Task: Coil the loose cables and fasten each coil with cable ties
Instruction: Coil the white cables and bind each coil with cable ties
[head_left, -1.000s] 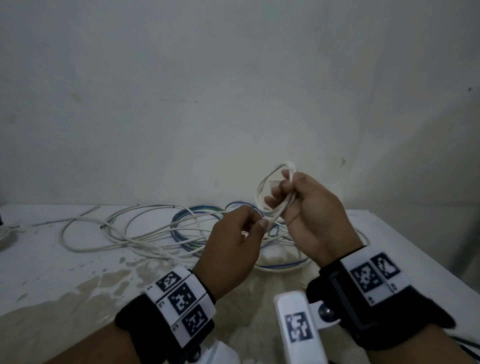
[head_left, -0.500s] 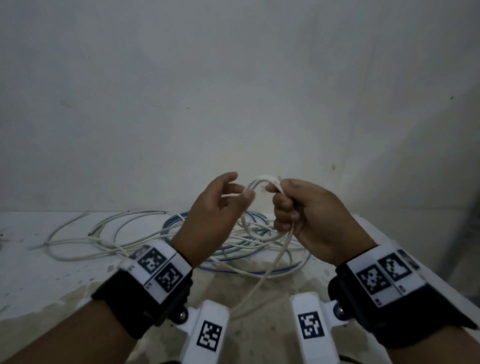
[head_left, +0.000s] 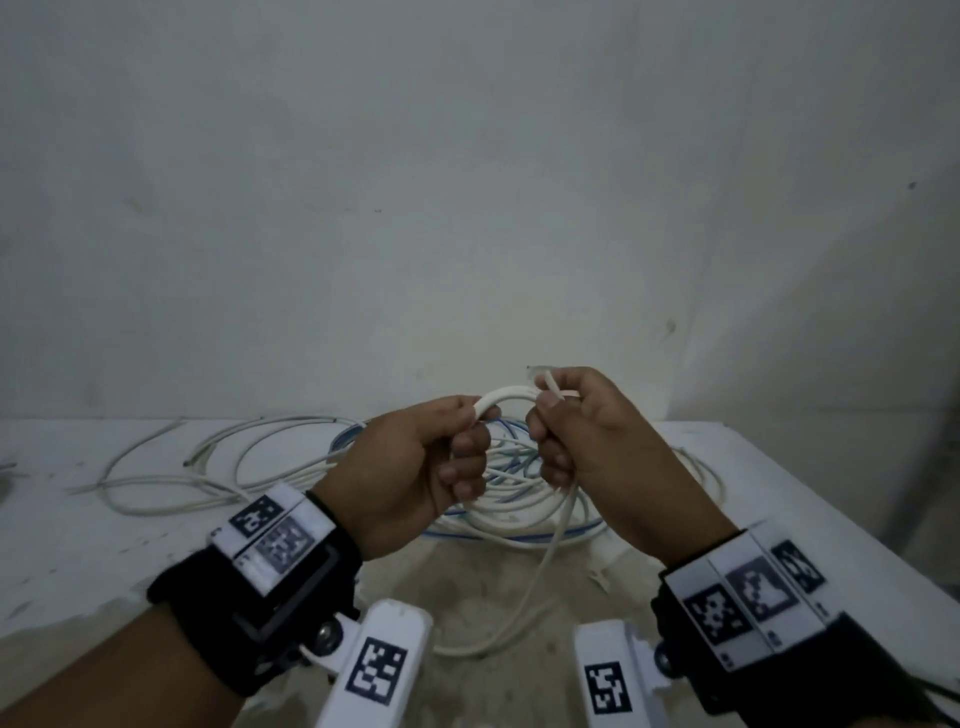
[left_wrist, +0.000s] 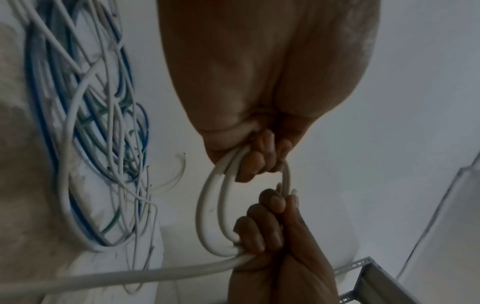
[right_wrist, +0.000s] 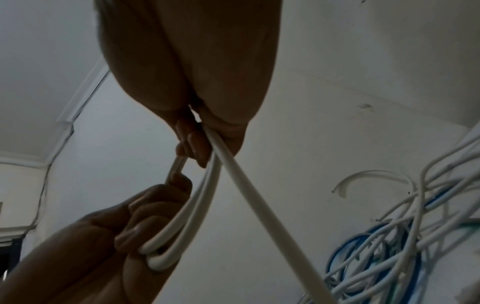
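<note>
You are standing at a white table (head_left: 130, 561) that is running up against a pale wall (head_left: 467, 182), and its surface is showing a worn, brownish patch right in front of you. A loose tangle of cables (head_left: 524, 512) is lying on the table just beyond your hands, white strands mixed with blue ones and a little green, spreading out to the left in wide white loops. In the left wrist view a grey metal bracket (left_wrist: 374, 281) is showing at the lower right.

You are holding both hands up above that tangle, close together but not touching. Your left hand (head_left: 410, 467) is curling its fingers round the white cable (head_left: 506, 397), gripping one side of a small coil. Your right hand (head_left: 592, 441) is gripping the other side, its fingers closed round the same strands, with the cable's cut end (head_left: 540, 371) sticking up just past the thumb.

The wrist views are showing the coil as two or three turns bridging your fists. From your right hand the rest of the cable is hanging down toward the table edge, then curving back along the worn patch. Black wrist straps with printed markers are sitting on both of your forearms.
</note>
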